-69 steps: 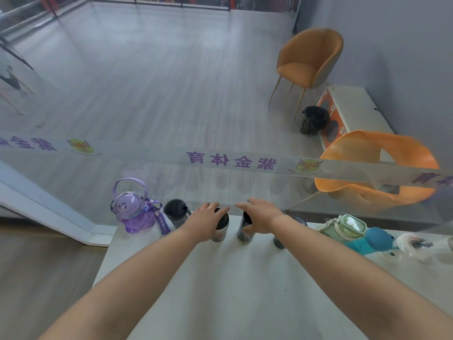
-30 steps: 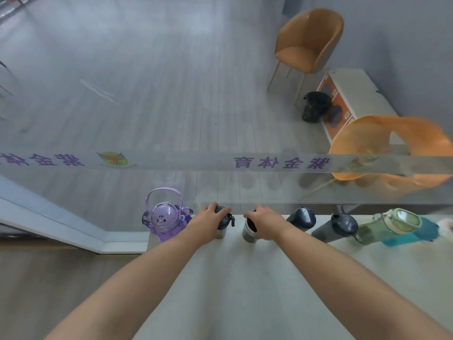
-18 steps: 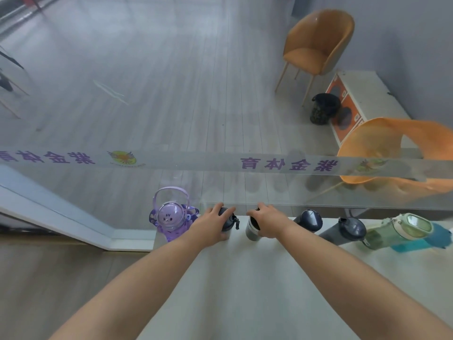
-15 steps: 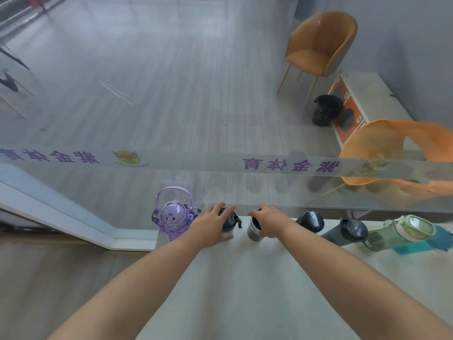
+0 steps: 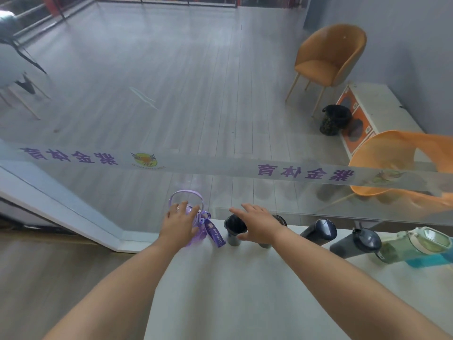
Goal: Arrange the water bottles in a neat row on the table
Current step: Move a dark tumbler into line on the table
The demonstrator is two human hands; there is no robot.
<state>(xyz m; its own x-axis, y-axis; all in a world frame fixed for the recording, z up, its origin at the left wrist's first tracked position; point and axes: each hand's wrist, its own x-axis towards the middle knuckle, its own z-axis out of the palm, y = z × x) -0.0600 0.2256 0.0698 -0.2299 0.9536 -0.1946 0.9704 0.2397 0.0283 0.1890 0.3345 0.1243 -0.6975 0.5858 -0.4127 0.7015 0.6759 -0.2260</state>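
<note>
The left hand [image 5: 178, 227] cups the upright purple bottle [image 5: 196, 238] at the counter's [image 5: 245, 290] far edge, while the right hand [image 5: 258, 228], fingers spread, hovers with the dark bottle [image 5: 234, 225] just at its 9 o'clock.

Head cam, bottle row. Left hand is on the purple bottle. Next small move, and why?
Probably nudge the purple bottle a little right with the left hand, snug beside the black-lidded bottle. It stands at the row's end, close to the table's left edge. The left hand's fingers curl over its lid, and the right hand is open over the dark bottles.
</note>
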